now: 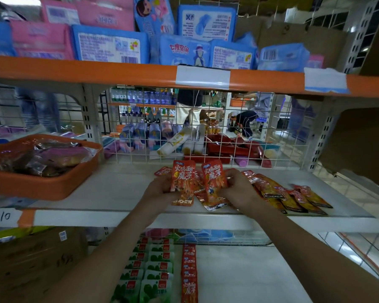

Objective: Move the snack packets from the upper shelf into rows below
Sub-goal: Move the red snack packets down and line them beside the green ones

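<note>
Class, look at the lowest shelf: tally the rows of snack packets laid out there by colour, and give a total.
Rows of green-and-white plastic snack packets: 2
Rows of red foil snack packets: 1
Total: 3 rows

The left hand (160, 189) covers the lower left edge of the upright packet (182, 181) it grips, and its fingertips are out of sight behind it. The right hand (239, 189) hides one side of the second packet (213, 182) and part of the loose packets (271, 194) at the middle shelf's front edge. On the bottom shelf, the red row (189, 278) and the green rows (150, 270) run off the bottom edge. The left forearm (109, 254) covers the green rows' near left corner. The orange basket (44, 186) is cut by the left edge, its dark wrapped contents too blurred to name. Behind the wire mesh (206, 127), a standing person (189, 110) is hidden above the waist by the orange shelf rim (96, 73).
</note>
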